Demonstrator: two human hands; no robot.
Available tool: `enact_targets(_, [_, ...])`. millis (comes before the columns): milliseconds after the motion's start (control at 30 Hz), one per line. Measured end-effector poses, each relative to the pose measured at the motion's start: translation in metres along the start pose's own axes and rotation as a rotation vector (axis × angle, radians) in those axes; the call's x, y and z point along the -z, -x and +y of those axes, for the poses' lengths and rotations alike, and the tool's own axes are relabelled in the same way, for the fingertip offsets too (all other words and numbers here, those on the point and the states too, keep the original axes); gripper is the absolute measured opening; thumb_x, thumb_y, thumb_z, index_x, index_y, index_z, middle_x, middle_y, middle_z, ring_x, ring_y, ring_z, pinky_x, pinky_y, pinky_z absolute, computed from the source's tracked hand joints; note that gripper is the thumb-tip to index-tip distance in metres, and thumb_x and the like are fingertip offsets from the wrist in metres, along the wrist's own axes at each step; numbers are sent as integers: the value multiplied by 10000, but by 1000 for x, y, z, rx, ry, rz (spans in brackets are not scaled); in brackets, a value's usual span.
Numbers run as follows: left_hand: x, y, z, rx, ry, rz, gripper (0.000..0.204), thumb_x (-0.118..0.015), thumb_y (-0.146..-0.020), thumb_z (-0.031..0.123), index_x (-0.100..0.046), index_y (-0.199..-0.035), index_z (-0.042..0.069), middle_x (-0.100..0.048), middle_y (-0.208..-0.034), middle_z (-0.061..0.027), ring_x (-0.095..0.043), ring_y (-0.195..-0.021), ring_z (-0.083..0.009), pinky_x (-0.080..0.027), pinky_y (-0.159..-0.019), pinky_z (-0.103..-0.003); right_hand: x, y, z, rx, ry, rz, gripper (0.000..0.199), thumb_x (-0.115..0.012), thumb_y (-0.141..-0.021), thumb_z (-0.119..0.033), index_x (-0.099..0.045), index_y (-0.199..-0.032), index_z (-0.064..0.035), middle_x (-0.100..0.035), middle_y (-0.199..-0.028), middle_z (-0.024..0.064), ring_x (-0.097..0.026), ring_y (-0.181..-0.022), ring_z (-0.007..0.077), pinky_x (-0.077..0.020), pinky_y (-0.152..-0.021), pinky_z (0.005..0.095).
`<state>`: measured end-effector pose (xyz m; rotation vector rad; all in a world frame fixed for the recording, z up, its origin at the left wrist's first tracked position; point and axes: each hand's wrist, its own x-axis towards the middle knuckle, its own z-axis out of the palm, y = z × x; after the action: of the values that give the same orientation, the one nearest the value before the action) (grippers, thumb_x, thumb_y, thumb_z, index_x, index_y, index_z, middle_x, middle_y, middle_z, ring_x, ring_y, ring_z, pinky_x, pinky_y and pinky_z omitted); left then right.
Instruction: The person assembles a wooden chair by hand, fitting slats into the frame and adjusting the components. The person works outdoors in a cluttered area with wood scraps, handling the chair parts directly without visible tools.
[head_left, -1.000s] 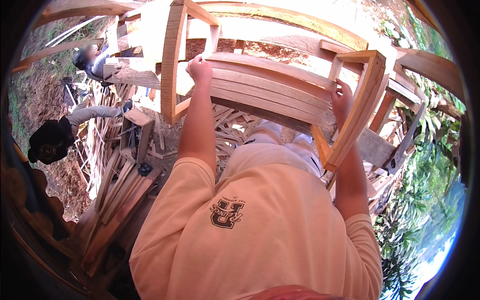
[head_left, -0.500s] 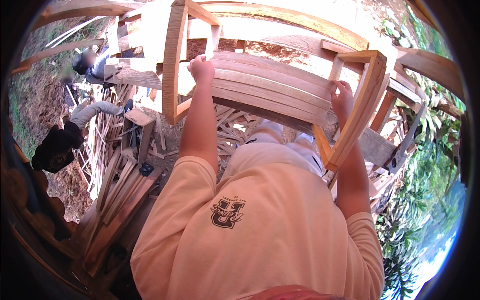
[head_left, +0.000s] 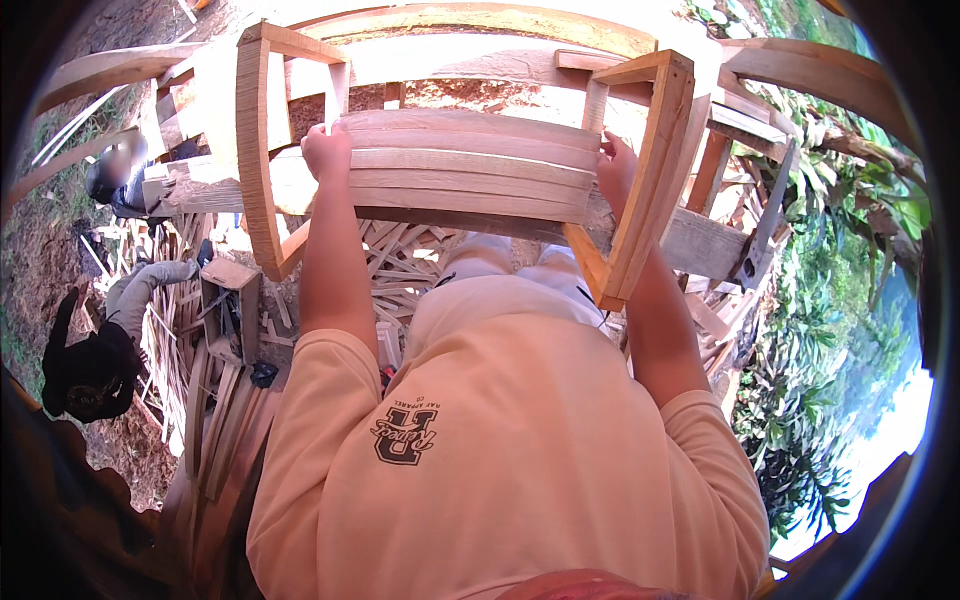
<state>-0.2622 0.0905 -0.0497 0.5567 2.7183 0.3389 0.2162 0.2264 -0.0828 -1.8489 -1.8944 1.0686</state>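
In front of me is a slatted wooden frame (head_left: 470,165): several pale boards side by side, with an upright wooden rectangle at each end. My left hand (head_left: 326,152) is closed round the left end of the boards, just inside the left end rectangle (head_left: 254,150). Inside the right end rectangle (head_left: 655,190), my right hand (head_left: 616,168) curls its fingers at the boards' right end; part of that hand is behind the wood. Below the boards runs a thick weathered beam (head_left: 700,240).
Offcuts (head_left: 395,265) litter the ground beyond my legs. A handsaw-like blade (head_left: 772,215) stands at the beam's right end. Planks (head_left: 225,420) and a small wooden box (head_left: 230,275) are at left. Two people are further left, one in black (head_left: 95,370). Leafy plants (head_left: 800,420) grow at right.
The whole view has swung, so the frame, beam and both hands sit further left in the picture. The boards look more level. Both hands keep their places on the frame.
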Motion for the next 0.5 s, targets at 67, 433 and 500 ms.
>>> enact_targets(67, [-9, 0, -3, 30, 4, 64, 428, -691, -923, 353, -669, -1185, 14, -601, -1238, -191, -610, -1134, -340, -491, -976, -443, -2, 5, -16, -118, -105, -22, 352, -635, -927, -62, -662, -1273, -1, -736, -1078, 154, -708, -948, 232, -557, -846, 331])
enact_targets(433, [-1, 14, 3, -1, 15, 111, 371, -726, -895, 273, -687, -1134, -8, -618, -1200, -204, -620, -1111, -352, -504, -957, -435, 21, 17, -56, -199, -126, -160, 347, -632, -936, -123, -678, -1257, 1, -755, -1082, 157, -718, -955, 226, -543, -832, 320])
enact_targets(500, [-5, 11, -4, -33, 23, 125, 367, -730, -888, 257, -686, -1137, -9, -623, -1193, -205, -623, -1107, -351, -506, -953, -434, 21, 17, -55, -185, -109, -167, 352, -636, -934, -131, -677, -1257, 2, -753, -1088, 161, -720, -963, 231, -544, -837, 326])
